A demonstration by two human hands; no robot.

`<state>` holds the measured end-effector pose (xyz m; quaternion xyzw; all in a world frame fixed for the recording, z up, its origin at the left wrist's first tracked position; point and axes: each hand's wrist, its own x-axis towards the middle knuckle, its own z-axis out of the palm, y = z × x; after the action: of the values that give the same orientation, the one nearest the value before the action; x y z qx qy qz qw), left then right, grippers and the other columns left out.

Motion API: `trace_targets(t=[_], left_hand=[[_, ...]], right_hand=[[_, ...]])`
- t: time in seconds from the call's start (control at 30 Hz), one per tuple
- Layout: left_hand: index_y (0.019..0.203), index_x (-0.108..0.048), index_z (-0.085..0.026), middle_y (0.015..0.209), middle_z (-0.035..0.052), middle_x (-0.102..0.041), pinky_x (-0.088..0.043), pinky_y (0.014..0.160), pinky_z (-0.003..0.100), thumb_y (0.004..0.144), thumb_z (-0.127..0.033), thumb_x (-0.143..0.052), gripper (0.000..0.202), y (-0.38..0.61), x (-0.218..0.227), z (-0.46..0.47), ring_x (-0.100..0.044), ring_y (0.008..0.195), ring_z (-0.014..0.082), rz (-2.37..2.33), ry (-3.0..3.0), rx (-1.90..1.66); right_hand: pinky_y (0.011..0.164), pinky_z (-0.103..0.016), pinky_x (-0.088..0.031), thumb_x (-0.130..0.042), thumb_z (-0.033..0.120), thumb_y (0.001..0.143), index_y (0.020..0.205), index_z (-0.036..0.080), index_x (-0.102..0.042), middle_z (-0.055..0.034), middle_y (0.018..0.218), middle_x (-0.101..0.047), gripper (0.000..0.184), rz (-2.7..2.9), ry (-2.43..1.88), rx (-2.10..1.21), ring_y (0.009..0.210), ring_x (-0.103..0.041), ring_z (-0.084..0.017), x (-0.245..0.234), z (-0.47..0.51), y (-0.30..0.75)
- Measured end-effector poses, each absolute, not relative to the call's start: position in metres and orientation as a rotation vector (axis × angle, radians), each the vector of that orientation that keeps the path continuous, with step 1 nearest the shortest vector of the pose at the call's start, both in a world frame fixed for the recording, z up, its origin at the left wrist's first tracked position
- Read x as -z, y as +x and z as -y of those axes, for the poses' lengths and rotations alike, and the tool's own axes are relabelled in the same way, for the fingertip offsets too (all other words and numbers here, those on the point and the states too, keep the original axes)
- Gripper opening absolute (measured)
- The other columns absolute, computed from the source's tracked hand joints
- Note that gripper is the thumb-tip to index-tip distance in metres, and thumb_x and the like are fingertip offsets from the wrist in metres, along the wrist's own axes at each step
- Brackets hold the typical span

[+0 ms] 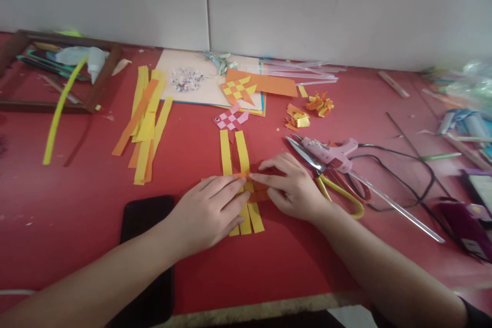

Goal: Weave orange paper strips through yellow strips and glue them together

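Note:
Yellow paper strips point(257, 218) stand lengthwise on the red table, crossed by orange paper strips point(260, 195) in a partly woven patch. My left hand point(209, 207) lies over the patch with fingers stretched out, covering its left side. From the right, my right hand point(294, 187) touches the upper orange strip with an extended index finger, its other fingers apart. Both hands' fingertips nearly meet at the crossing. Just beyond the strips' upper ends is a pink-and-white woven paper fish point(230, 119). Farther back, an orange-and-yellow woven fish point(238, 90) rests on pale card.
Scissors point(325, 177) and a pink glue gun point(332, 152) with a cable lie right of my right hand. A black phone point(148, 220) is under my left forearm. Loose strips point(146, 128), a wooden frame point(92, 100), beads point(187, 80) and paper scraps point(321, 105) lie farther back.

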<state>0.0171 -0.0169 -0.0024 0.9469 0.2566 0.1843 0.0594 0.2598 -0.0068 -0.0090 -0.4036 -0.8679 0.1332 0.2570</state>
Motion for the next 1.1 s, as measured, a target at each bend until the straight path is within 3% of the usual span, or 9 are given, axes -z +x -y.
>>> trace_targets(t=[0.67,0.8,0.93,1.1], left_hand=[[0.117,-0.062,-0.011,0.121,0.0123,-0.065,-0.054,0.089,0.042,0.095,-0.032,-0.051,0.032,0.016,0.003,0.018,-0.059,0.110,0.0276,-0.812,2.907,-0.600],[0.102,-0.063,-0.011,0.100,0.0110,-0.068,-0.053,0.079,0.039,0.094,-0.030,-0.053,0.023,0.010,0.000,0.017,-0.061,0.091,0.0244,-1.041,2.891,-0.642],[0.081,-0.057,-0.015,0.079,0.0070,-0.062,-0.049,0.068,0.037,0.094,-0.034,-0.052,0.024,0.004,-0.003,0.014,-0.055,0.073,0.0213,-1.218,2.830,-0.507],[0.090,-0.055,-0.015,0.091,0.0085,-0.062,-0.047,0.073,0.037,0.094,-0.029,-0.052,0.015,0.003,-0.002,0.011,-0.055,0.082,0.0231,-1.260,2.740,-0.543]], right_hand=[[0.082,-0.041,-0.052,-0.049,0.005,0.079,0.109,0.025,-0.071,-0.0079,0.103,-0.061,0.042,2.387,-1.115,-0.366,0.093,-0.055,-0.021,0.009,0.007,0.260],[0.082,-0.042,-0.051,-0.050,0.007,0.079,0.109,0.023,-0.071,-0.0084,0.103,-0.061,0.040,2.400,-1.118,-0.352,0.092,-0.055,-0.021,0.008,0.008,0.259],[0.080,-0.041,-0.051,-0.054,0.015,0.083,0.107,0.021,-0.071,-0.0090,0.100,-0.063,0.030,2.394,-1.140,-0.328,0.089,-0.057,-0.021,0.005,0.009,0.254],[0.079,-0.040,-0.052,-0.059,0.023,0.087,0.102,0.018,-0.071,-0.0099,0.098,-0.065,0.020,2.385,-1.160,-0.210,0.088,-0.058,-0.021,0.006,0.013,0.246]])
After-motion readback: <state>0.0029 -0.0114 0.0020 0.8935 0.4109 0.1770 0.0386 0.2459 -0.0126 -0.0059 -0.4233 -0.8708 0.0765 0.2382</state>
